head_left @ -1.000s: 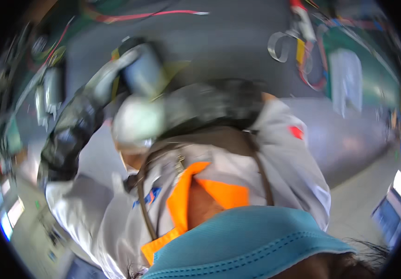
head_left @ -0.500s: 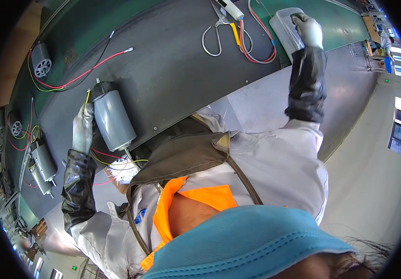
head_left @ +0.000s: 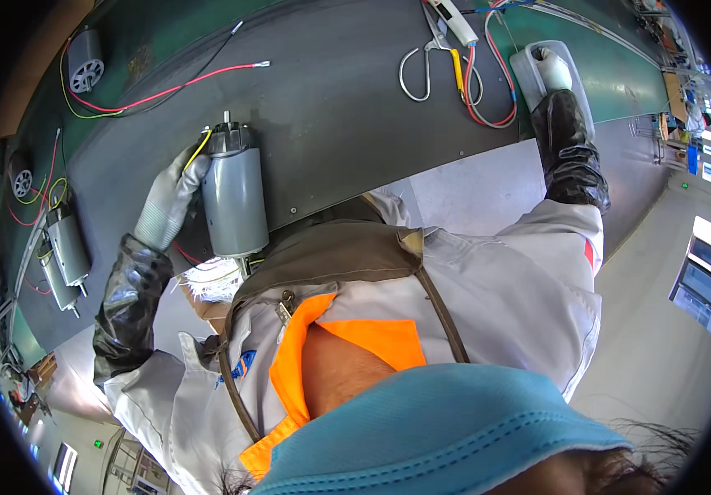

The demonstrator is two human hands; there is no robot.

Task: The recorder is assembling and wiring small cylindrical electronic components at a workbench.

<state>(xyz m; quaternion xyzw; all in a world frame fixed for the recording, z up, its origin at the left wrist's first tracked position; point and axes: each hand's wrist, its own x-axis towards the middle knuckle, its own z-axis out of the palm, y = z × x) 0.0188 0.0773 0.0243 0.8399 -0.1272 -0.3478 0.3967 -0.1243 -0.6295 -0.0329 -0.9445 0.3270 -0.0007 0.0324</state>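
Observation:
A grey cylindrical electric motor (head_left: 236, 202) lies at the near edge of the dark bench top, its shaft end with a black cap pointing away from me. My gloved left hand (head_left: 178, 186) is closed against the left side of its far end, where a short yellow wire (head_left: 198, 150) crosses the fingertips. My gloved right hand (head_left: 553, 69) is down inside a translucent plastic box (head_left: 580, 97) at the far right. Its fingers are curled, and what they hold, if anything, is hidden.
Scissors (head_left: 436, 40) with a yellow-sleeved handle and a white handheld tool (head_left: 456, 23) on red and grey leads lie left of the box. Other motors, one with long red and black wires (head_left: 198, 76), lie at the far left (head_left: 85, 62) and near left (head_left: 66, 243).
My right hand has moved from above the plastic box down into it. The motor at my left hand has turned from a slant to nearly straight. The whole view has shifted slightly.

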